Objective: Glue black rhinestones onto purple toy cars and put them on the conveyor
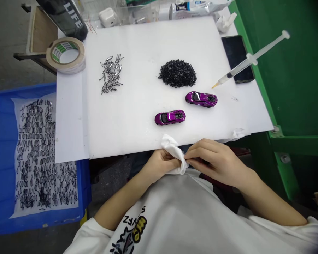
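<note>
Below the near edge of the white board (137, 134), my left hand (159, 164) is closed on a crumpled white tissue (175, 151). My right hand (214, 160) pinches the same tissue from the right with its fingertips pressed together. Two small purple toy cars lie on the board just beyond my hands: one car (170, 117) near the middle, the other car (201, 98) farther right. A heap of small black parts (178, 73) lies behind the cars. A cluster of thin silver parts (111, 73) lies to the left.
A syringe (250, 60) leans at the right, tip on the board, over a black phone (237, 58). A tape roll (66, 54) sits at the board's left corner. A blue tray (0, 158) with several dark parts on white paper stands lower left. A green frame (288, 70) borders the right.
</note>
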Motion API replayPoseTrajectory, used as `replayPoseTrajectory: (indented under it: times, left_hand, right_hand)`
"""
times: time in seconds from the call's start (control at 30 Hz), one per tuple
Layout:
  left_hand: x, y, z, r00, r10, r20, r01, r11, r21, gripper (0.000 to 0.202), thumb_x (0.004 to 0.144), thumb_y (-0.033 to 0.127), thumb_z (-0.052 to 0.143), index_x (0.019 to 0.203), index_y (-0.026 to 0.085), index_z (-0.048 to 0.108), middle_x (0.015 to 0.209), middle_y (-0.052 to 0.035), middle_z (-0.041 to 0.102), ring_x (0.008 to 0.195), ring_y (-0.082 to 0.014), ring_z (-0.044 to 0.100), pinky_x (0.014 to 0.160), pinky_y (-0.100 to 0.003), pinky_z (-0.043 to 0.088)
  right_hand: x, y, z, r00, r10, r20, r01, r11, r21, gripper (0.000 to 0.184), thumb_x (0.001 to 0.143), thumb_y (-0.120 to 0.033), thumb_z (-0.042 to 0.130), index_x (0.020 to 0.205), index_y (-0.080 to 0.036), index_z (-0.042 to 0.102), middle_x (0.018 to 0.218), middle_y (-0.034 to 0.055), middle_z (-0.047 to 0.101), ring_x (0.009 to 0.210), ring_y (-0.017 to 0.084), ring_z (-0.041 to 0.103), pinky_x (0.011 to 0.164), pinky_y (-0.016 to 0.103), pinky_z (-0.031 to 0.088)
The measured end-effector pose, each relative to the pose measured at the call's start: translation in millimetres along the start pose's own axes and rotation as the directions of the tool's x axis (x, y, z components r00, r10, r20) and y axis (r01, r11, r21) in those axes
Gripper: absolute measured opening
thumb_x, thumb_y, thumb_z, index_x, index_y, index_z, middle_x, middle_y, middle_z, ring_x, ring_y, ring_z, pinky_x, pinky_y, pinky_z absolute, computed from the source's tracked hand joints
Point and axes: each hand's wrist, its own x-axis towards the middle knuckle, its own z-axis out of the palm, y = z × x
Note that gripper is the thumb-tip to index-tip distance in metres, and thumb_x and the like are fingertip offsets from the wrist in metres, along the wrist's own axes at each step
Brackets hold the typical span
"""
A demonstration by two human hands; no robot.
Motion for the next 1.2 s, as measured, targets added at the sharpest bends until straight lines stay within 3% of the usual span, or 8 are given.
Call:
replayPoseTrajectory:
  times: [0.23,0.4,0.47,0.6,0.67,0.77,0.87,1.2]
  left_hand:
    - [-1.6,-1.0,5.0,0.997,0.058,-0.043,-0.056,0.997,0.051,0.013,0.058,0.025,0.063,0.063,0.015,0.056,0.06,0.003,0.055,0.058,-0.0106,0.051,0.058,-0.023,0.042]
    - [-3.6,-3.3,6.2,0.993,0.075,-0.09,-0.064,0.991,0.116,0.012,0.062,0.028,0.055,0.062,0.017,0.05,0.058,0.0032,0.05,0.055,-0.0103,0.047,0.055,-0.023,0.039]
    - [-16.4,4.9,2.6,0.992,0.096,-0.078,-0.063,0.934,0.353,0.014,0.07,0.029,0.053,0.064,0.016,0.052,0.061,0.0008,0.053,0.058,-0.013,0.05,0.056,-0.025,0.038]
    - [-56.6,42.3,-10.6,0.973,0.231,0.032,-0.106,0.314,0.943,0.027,0.089,0.032,0.036,0.094,0.018,0.059,0.075,-0.003,0.064,0.069,-0.0197,0.058,0.061,-0.03,0.04]
    - [-66.0,64.2,-17.3,0.938,0.334,0.097,-0.162,0.171,0.972,0.025,0.091,0.031,0.035,0.097,0.024,0.059,0.078,0.0011,0.066,0.069,-0.0162,0.061,0.061,-0.028,0.042]
    - [-49.8,89.0,-23.9,0.781,0.609,0.139,-0.133,-0.055,0.99,0.024,0.085,0.028,0.052,0.108,0.021,0.054,0.102,-0.0021,0.065,0.083,-0.0177,0.061,0.071,-0.029,0.045]
    - [-16.4,100.7,-26.8,0.741,0.609,0.283,-0.193,-0.211,0.958,0.037,0.078,0.017,0.059,0.114,0.016,0.049,0.112,-0.005,0.061,0.099,-0.0206,0.055,0.086,-0.032,0.043]
    - [-8.0,113.9,-32.4,0.812,0.575,0.1,-0.228,0.155,0.961,0.032,0.08,0.02,0.058,0.11,0.022,0.047,0.102,0.0022,0.067,0.094,-0.0163,0.058,0.074,-0.028,0.045]
  right_hand:
    - [3.3,-4.0,0.4,0.99,-0.142,-0.019,0.135,0.969,-0.206,0.008,0.081,-0.009,0.052,0.085,-0.015,0.054,0.072,0.0047,0.062,0.066,0.013,0.054,0.057,0.026,0.05]
    - [-7.3,2.4,-12.4,0.995,0.017,-0.1,-0.03,0.991,-0.131,0.011,0.08,-0.01,0.055,0.086,-0.02,0.057,0.076,0.0033,0.063,0.07,0.014,0.058,0.06,0.027,0.05]
    - [-10.0,5.7,-18.9,0.964,0.124,-0.234,-0.134,0.99,-0.03,0.016,0.078,-0.009,0.059,0.087,-0.022,0.059,0.078,0.0019,0.064,0.071,0.014,0.059,0.061,0.027,0.05]
    - [1.6,9.4,-18.7,0.863,0.264,-0.431,-0.193,0.96,0.202,0.021,0.074,-0.005,0.061,0.084,-0.023,0.063,0.079,-0.0004,0.063,0.071,0.012,0.059,0.064,0.027,0.05]
    - [15.9,10.6,-13.2,0.842,0.314,-0.44,-0.189,0.933,0.305,0.019,0.075,-0.006,0.06,0.084,-0.023,0.064,0.08,-0.0006,0.063,0.072,0.012,0.058,0.062,0.026,0.051]
    - [39.7,12.8,-5.3,0.816,0.411,-0.406,-0.176,0.846,0.503,0.012,0.078,-0.013,0.06,0.084,-0.023,0.064,0.084,0.0003,0.062,0.076,0.012,0.059,0.051,0.022,0.052]
    - [57.3,15.1,-2.8,0.8,0.482,-0.357,-0.177,0.758,0.628,0.006,0.078,-0.019,0.062,0.083,-0.021,0.064,0.088,0.0012,0.063,0.08,0.013,0.06,0.045,0.019,0.052]
    - [79.6,32.4,1.0,0.81,0.584,-0.048,-0.358,0.559,0.748,0.012,0.077,-0.029,0.063,0.081,-0.017,0.064,0.091,0.0034,0.066,0.076,0.012,0.063,0.058,0.021,0.057]
